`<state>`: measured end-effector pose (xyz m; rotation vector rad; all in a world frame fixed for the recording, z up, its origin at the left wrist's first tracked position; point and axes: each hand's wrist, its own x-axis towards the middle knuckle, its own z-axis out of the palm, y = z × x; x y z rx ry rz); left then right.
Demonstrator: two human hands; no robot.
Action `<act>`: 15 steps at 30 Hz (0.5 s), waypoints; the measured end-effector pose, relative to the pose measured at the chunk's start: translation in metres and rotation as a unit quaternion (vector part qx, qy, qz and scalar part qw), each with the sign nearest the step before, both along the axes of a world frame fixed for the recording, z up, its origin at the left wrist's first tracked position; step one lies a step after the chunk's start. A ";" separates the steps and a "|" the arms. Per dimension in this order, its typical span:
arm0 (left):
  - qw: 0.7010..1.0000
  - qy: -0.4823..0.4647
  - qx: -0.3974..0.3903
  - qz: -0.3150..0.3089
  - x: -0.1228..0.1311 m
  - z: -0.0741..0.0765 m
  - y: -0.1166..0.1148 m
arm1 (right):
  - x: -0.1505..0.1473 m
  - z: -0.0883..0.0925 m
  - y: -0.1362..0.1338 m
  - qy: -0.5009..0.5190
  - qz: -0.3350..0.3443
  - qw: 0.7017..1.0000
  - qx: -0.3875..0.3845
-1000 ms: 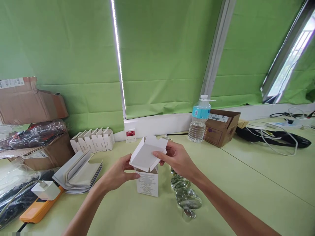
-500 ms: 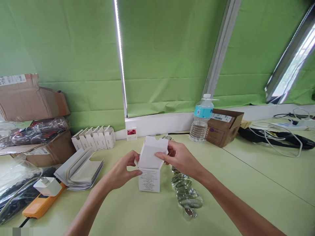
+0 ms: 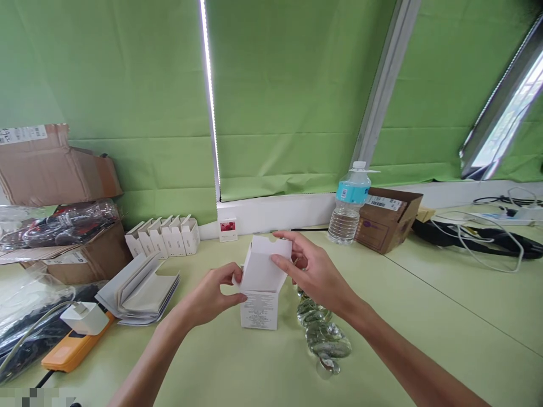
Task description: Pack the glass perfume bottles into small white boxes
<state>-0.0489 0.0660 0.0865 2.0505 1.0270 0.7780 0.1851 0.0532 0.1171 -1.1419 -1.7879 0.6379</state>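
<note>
My left fingers [image 3: 224, 277] pinch the white carton [image 3: 258, 311] on the desk [image 3: 203, 367]; my right hand [image 3: 316, 277] rests open against its raised flap [image 3: 261, 265]; too much pressure could crease the flap or tip the carton toward the clear glass ornament [image 3: 324, 339].

Matt white paperboard box [image 3: 259, 310], glossy plastic bottle [image 3: 347, 221].

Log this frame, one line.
left grip: on carton | right grip: at raised flap | carton: upright, top open
</note>
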 end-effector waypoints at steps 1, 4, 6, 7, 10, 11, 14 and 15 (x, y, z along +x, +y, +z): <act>1.000 0.001 0.000 0.001 0.000 0.000 0.000 | 0.000 0.001 -0.001 -0.007 0.000 1.000 0.005; 1.000 -0.003 0.002 0.000 0.000 0.000 0.000 | 0.000 0.004 -0.002 -0.032 0.007 0.999 0.019; 1.000 -0.004 0.003 0.000 0.000 0.000 0.000 | 0.000 0.005 -0.002 -0.042 0.009 0.999 0.023; 1.000 -0.002 0.003 0.000 0.000 0.000 0.000 | 0.000 0.004 -0.002 -0.045 0.008 0.999 0.023; 1.000 0.011 0.004 0.004 0.000 -0.001 0.000 | -0.001 0.003 -0.003 -0.059 -0.003 0.998 0.030; 1.000 0.017 0.008 0.006 0.000 -0.001 0.000 | -0.001 0.003 -0.004 -0.066 -0.009 0.997 0.038; 0.999 0.030 0.019 0.010 0.000 -0.003 0.000 | -0.006 0.002 -0.006 -0.093 -0.029 0.992 0.078; 0.999 0.031 0.021 0.011 0.000 -0.003 0.000 | -0.008 0.003 -0.007 -0.106 -0.035 0.989 0.095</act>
